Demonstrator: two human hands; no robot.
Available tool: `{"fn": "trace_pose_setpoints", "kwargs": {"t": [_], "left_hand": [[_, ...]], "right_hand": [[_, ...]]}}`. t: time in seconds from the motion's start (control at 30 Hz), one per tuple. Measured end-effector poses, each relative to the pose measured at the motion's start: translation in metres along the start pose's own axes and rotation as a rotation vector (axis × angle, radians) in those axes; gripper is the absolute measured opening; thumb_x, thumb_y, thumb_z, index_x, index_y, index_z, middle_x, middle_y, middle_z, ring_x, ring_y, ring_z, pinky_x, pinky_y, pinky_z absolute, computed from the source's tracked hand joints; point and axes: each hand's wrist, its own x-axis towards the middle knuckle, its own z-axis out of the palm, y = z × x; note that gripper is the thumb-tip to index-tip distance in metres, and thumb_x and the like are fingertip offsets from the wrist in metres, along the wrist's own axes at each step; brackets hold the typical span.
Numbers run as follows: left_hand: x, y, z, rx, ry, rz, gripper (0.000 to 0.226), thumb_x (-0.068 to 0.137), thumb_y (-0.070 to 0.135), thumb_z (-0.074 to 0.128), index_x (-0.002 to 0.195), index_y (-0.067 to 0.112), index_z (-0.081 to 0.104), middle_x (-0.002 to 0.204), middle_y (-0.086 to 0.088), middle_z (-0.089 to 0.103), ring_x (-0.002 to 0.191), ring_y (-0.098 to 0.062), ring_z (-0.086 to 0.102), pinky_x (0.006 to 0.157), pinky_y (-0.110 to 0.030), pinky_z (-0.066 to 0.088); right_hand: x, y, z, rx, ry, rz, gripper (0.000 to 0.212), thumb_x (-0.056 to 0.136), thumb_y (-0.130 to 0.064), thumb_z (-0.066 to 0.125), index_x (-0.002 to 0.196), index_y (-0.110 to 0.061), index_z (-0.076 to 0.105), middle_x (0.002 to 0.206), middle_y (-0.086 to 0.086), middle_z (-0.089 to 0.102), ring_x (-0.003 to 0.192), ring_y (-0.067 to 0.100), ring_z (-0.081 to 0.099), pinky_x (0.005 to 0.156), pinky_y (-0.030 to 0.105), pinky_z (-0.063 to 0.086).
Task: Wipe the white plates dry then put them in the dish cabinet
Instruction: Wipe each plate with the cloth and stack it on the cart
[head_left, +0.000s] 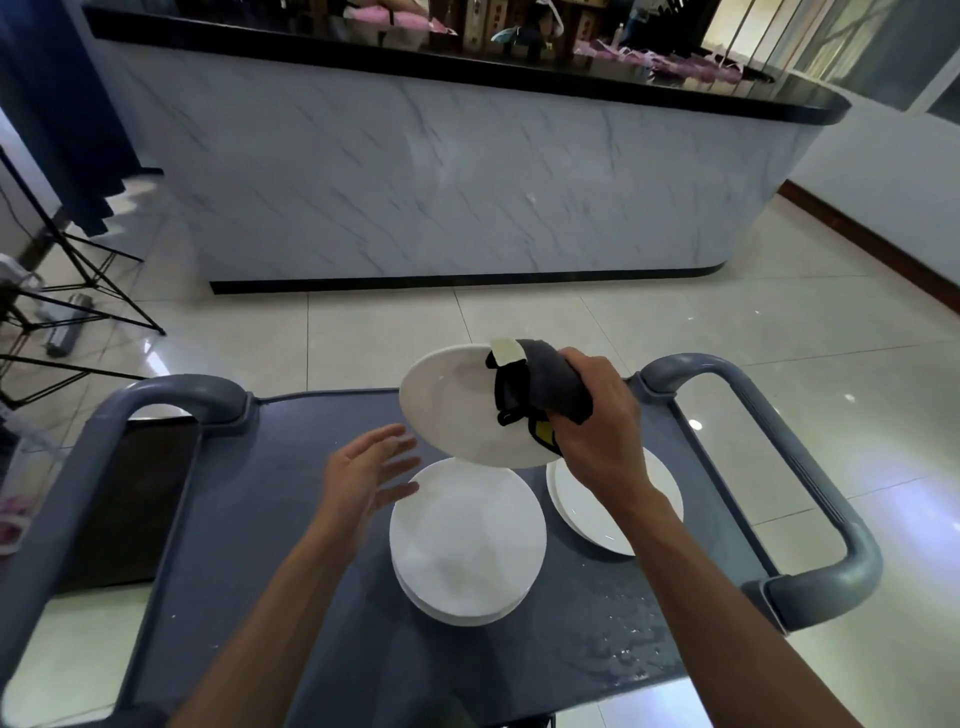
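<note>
One white plate (457, 410) tilts in the air over the cart (270, 519), your right hand (592, 421) clamping it with the grey cloth (550, 384); wiping looks underway. Left hand (363, 467) spread, holding nothing; bring it up to steady the rim. Two plate stacks (467, 540) wait below, count per stack unclear

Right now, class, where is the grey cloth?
In the head view, the grey cloth is right of centre, gripped in the right hand against the raised, tilted plate, above the two plate stacks on the cart.
</note>
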Motion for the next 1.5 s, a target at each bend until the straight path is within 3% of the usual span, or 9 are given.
{"fn": "trace_pose_setpoints", "kwargs": {"t": [0.37,0.47,0.57,0.7,0.87,1.1,1.27,1.4,1.5], "left_hand": [[-0.017,0.013,0.024,-0.271,-0.162,-0.346,0.075,0.08,0.072,0.062,0.119,0.009,0.068,0.116,-0.013,0.073,0.104,-0.037,0.071,0.081,-0.053,0.058],[-0.018,0.01,0.028,-0.223,-0.093,-0.379,0.062,0.078,0.063,0.07,0.108,0.009,0.071,0.103,-0.008,0.075,0.097,-0.028,0.073,0.083,-0.052,0.058],[-0.019,0.007,0.031,-0.246,-0.042,-0.399,0.03,0.086,0.033,0.071,0.104,0.009,0.067,0.098,-0.011,0.068,0.093,-0.028,0.066,0.084,-0.049,0.057],[-0.022,0.008,0.03,-0.378,-0.081,-0.421,0.024,0.093,0.01,0.058,0.108,-0.007,0.065,0.095,-0.017,0.074,0.076,-0.027,0.074,0.062,-0.036,0.061],[-0.023,0.006,0.022,-0.485,-0.14,-0.435,0.03,0.099,0.005,0.051,0.123,-0.011,0.057,0.119,-0.025,0.068,0.097,-0.031,0.072,0.078,-0.039,0.062],[-0.024,0.002,0.02,-0.398,-0.181,-0.297,0.033,0.098,0.004,0.051,0.13,-0.005,0.054,0.126,-0.021,0.066,0.115,-0.034,0.065,0.086,-0.041,0.06],[-0.026,0.001,0.016,-0.339,-0.205,-0.19,0.039,0.088,0.002,0.059,0.126,-0.004,0.057,0.124,-0.021,0.067,0.11,-0.036,0.067,0.078,-0.043,0.062],[-0.03,-0.002,0.021,-0.284,-0.224,-0.136,0.046,0.081,0.003,0.064,0.126,-0.006,0.058,0.122,-0.024,0.067,0.105,-0.037,0.068,0.081,-0.047,0.061],[-0.032,-0.004,0.025,-0.279,-0.231,-0.095,0.047,0.08,0.002,0.065,0.126,-0.005,0.059,0.12,-0.024,0.068,0.103,-0.038,0.069,0.075,-0.045,0.061]], "right_hand": [[-0.043,0.003,0.018,-0.208,-0.02,-0.277,0.041,0.075,0.01,0.075,0.114,-0.003,0.072,0.106,0.012,0.068,0.091,0.029,0.063,0.075,0.036,0.052],[-0.055,0.005,0.024,-0.209,-0.033,-0.328,0.047,0.073,0.011,0.075,0.116,-0.009,0.07,0.105,0.01,0.069,0.091,0.028,0.063,0.076,0.039,0.053],[-0.067,0.006,0.025,-0.205,-0.059,-0.354,0.051,0.075,0.01,0.074,0.119,-0.013,0.064,0.106,0.009,0.067,0.093,0.029,0.062,0.081,0.04,0.051],[-0.085,0.009,0.024,-0.19,-0.11,-0.358,0.042,0.08,0.012,0.069,0.116,-0.009,0.069,0.112,0.01,0.065,0.103,0.031,0.061,0.088,0.043,0.05],[-0.098,0.014,0.02,-0.14,-0.221,-0.336,0.045,0.083,0.009,0.068,0.124,-0.01,0.067,0.124,0.011,0.062,0.121,0.031,0.055,0.102,0.046,0.046],[-0.107,0.013,0.011,-0.115,-0.321,-0.281,0.059,0.077,0.019,0.065,0.133,-0.002,0.062,0.132,0.014,0.06,0.132,0.034,0.049,0.108,0.048,0.043],[-0.112,0.006,0.005,-0.013,-0.374,-0.025,0.083,0.066,0.022,0.063,0.144,-0.005,0.049,0.142,0.006,0.053,0.136,0.023,0.047,0.11,0.041,0.041],[-0.108,-0.005,0.012,0.054,-0.342,0.242,0.083,0.085,0.007,0.065,0.15,-0.032,0.031,0.137,-0.001,0.056,0.126,0.015,0.05,0.106,0.024,0.039],[-0.105,-0.015,0.02,0.144,-0.235,0.443,0.069,0.088,-0.014,0.071,0.137,-0.053,0.04,0.135,-0.018,0.056,0.123,0.004,0.051,0.104,0.028,0.043]]}}
